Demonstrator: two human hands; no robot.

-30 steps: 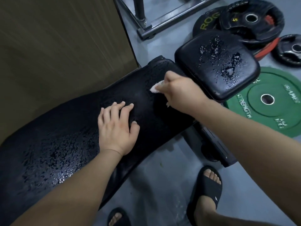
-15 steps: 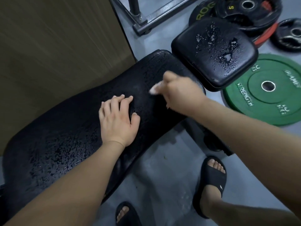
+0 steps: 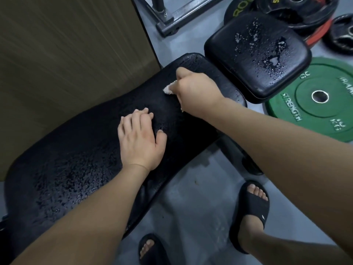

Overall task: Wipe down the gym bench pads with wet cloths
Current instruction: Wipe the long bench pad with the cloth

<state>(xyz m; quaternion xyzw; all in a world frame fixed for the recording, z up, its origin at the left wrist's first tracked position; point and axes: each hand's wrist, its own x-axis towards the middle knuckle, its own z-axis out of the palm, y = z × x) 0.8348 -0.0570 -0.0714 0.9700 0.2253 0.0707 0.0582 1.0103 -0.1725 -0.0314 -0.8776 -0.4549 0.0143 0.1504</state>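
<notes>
Long bench pad, black and beaded with water, lies under both hands. The right hand curls round a pale cloth and holds it against the pad. Just nearer than that grip, the left hand rests flat, fingers straight. Beyond the grip sits the wet seat pad

Two bench pads: one long pad, one square pad. One cloth. Two hands: left hand, right hand. Two black slides: right slide, left slide. Five plates in view: one green plate, one red plate, and three black: ROG plate, "5" plate, edge plate. One steel frame.
</notes>
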